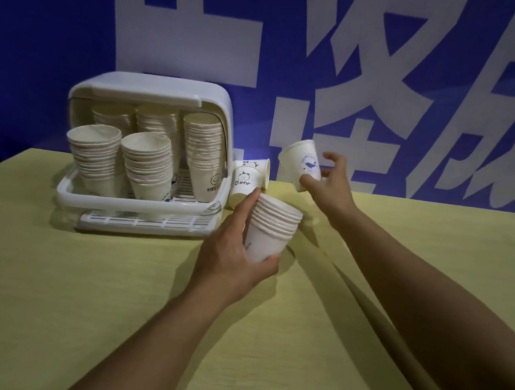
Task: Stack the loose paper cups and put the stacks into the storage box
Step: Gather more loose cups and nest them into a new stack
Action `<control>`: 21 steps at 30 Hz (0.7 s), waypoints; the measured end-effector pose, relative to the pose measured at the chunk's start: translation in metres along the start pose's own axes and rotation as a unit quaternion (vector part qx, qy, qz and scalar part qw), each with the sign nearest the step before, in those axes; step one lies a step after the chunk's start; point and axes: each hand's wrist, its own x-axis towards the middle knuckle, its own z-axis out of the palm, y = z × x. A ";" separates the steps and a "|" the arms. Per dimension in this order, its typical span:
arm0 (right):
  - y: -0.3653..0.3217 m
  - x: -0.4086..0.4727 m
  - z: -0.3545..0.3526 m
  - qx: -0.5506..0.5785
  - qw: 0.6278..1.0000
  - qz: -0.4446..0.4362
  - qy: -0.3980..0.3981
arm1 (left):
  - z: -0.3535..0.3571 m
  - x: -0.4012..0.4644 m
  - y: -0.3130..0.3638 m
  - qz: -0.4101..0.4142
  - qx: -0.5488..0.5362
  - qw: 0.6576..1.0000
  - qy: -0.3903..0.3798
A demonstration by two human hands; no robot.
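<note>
My left hand point(235, 251) grips a short stack of white paper cups point(269, 229) just above the yellow table, right of the storage box. My right hand point(329, 184) pinches a single cup with a blue whale print point(303, 163), tilted in the air above and right of the stack. Two loose cups stand beside the box: one marked "Bear" point(244, 183) and one behind it point(258, 165). The white storage box point(151, 92) has its lid up and holds several tall stacks of cups point(201, 151).
The yellow table point(72, 301) stretches toward me under both forearms. The box's slotted tray point(148, 221) juts out at its front. A blue wall with large white characters point(365, 61) rises right behind the table's far edge.
</note>
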 end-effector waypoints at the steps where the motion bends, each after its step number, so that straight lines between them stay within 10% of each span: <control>1: -0.011 -0.017 -0.005 0.044 0.999 -0.026 -0.009 | -0.001 0.000 0.001 -0.007 -0.009 1.000 -0.009; 7: -0.037 -0.092 -0.026 0.043 0.982 -0.134 -0.129 | -0.001 -0.006 0.012 -0.007 -0.014 0.997 -0.078; 21: -0.011 -0.117 -0.016 -0.046 0.982 -0.125 -0.131 | -0.005 -0.004 0.005 -0.033 -0.036 0.999 -0.021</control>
